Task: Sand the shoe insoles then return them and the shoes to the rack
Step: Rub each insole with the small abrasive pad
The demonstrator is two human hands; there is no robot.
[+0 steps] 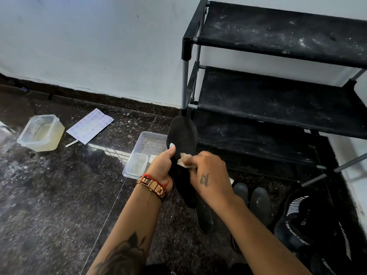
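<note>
Head view: left hand (161, 168) grips black insole (182, 135) w/ thumb on top, held above floor by rack (278, 92). Right hand (208, 175) fingers pinch sandpaper (183, 160) against insole. Shoes (309, 225) on floor, right.

Bare dark floor (49, 205) lay open across the lower left of the frame. At centre left a yellowish tub (40, 132), a paper sheet (90, 126) and a clear tray (145, 153) blocked the way. The rack (278, 96) filled the upper right, its shelves bare. Shoes (309, 221) crowded the lower right.
</note>
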